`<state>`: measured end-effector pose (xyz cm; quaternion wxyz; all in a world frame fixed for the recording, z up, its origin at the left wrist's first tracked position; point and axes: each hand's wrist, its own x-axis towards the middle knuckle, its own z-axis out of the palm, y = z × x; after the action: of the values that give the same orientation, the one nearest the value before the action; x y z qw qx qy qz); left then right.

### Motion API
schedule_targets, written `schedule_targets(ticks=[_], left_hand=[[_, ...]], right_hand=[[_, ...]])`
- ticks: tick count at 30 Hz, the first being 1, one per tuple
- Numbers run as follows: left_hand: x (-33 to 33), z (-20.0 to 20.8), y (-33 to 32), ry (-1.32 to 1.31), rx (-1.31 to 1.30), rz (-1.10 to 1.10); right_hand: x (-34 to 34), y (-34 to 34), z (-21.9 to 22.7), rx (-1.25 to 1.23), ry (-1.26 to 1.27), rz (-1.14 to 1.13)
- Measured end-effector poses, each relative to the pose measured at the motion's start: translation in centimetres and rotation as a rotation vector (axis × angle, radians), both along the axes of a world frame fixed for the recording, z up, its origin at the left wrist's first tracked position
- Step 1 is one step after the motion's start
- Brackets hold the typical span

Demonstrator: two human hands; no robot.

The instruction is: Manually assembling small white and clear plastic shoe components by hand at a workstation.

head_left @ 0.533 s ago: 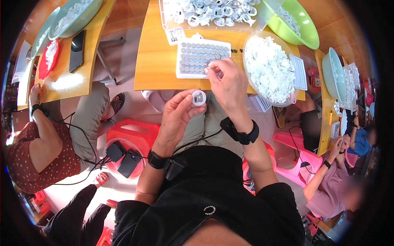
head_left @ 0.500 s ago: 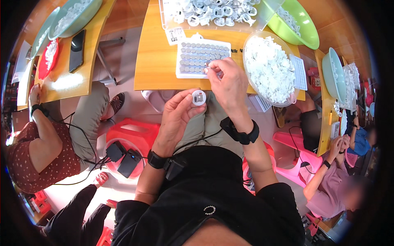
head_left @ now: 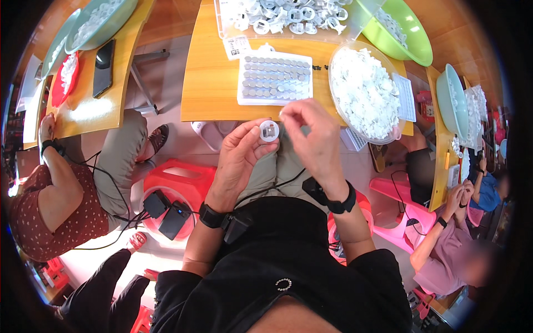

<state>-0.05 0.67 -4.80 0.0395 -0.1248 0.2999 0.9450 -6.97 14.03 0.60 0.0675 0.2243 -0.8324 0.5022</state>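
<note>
Near, the left hand (head_left: 239, 152) grips a round white part (head_left: 269, 131); just right, the right hand (head_left: 313, 136) pinches a tiny piece, unidentifiable. Farther, on the surface (head_left: 211, 83): a white tray (head_left: 266, 101) of silver discs, then a clear bin (head_left: 300, 37).

Likely an assembly workshop: wooden tables (head_left: 211, 83) bear basins (head_left: 417, 51) of small white parts (head_left: 391, 26).
</note>
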Motion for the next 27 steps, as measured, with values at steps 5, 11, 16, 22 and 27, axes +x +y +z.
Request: schedule_targets(ticks=[5,11,16,22,27], left_hand=[[-0.2,0.2,0.4,0.029,-0.024,0.011],[0.0,0.4,0.8,0.042,-0.063,0.018],[0.0,0.4,0.9,0.035,-0.122,0.021],[0.1,0.4,0.9,0.046,-0.156,0.032],[0.1,0.5,0.8,0.044,-0.182,0.040]], right_hand=[[1.6,0.5,-1.2,0.054,0.246,0.070],[1.8,0.7,-1.8,0.054,0.319,0.097],[1.9,0.9,-1.8,0.043,0.278,0.121],[1.9,0.8,-1.9,0.093,0.244,0.148],[1.6,0.7,-2.2,0.094,0.252,0.173]])
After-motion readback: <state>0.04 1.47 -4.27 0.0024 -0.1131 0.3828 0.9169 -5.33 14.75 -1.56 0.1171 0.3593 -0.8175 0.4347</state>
